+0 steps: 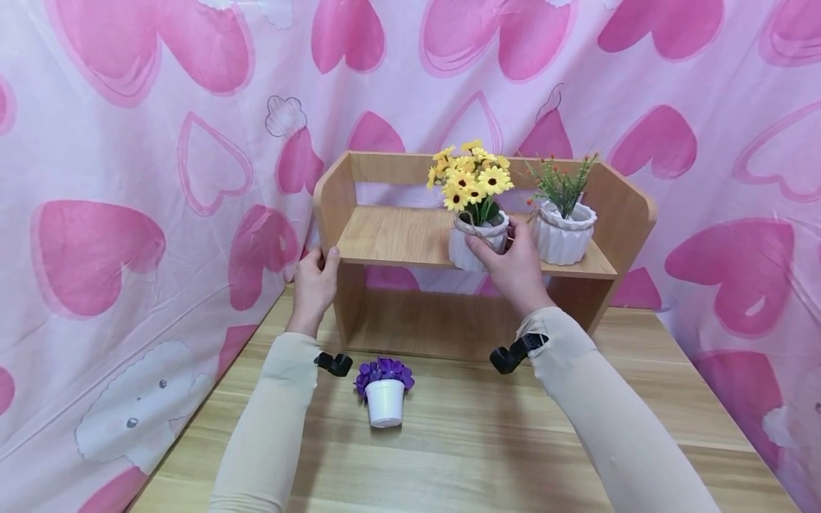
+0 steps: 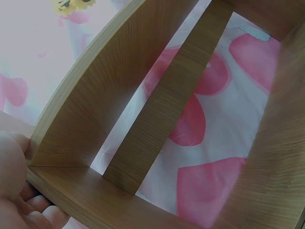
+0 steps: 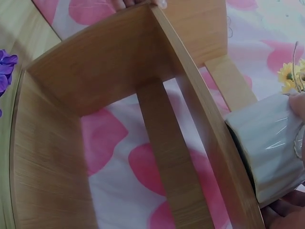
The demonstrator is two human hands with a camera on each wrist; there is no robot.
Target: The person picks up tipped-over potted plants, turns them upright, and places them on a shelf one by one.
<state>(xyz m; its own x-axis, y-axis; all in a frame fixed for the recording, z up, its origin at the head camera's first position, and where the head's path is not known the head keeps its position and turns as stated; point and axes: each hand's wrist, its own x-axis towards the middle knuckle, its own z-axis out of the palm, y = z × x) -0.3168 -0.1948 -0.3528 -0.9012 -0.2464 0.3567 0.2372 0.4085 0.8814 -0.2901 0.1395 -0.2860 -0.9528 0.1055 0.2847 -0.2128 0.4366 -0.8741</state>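
My right hand (image 1: pixel 513 267) grips a white ribbed pot of yellow flowers (image 1: pixel 471 246) at the front edge of the upper shelf. In the right wrist view the base of this flower pot (image 3: pixel 267 143) overlaps the shelf edge, with fingers round its side. My left hand (image 1: pixel 314 281) holds the left side of the wooden shelf unit (image 1: pixel 398 239), thumb at the upper board's front corner. The left wrist view shows the left hand (image 2: pixel 21 186) at that corner, fingers curled beneath. Just right of the yellow flowers stands a second white pot (image 1: pixel 564 235) with green sprigs and orange buds.
A small white pot with purple flowers (image 1: pixel 385 402) lies tipped on the wooden table (image 1: pixel 462 456) before the unit. Behind everything hangs a pink heart-patterned curtain (image 1: pixel 244 142). The unit's right side panel (image 1: pixel 618 221) rises beside the green plant.
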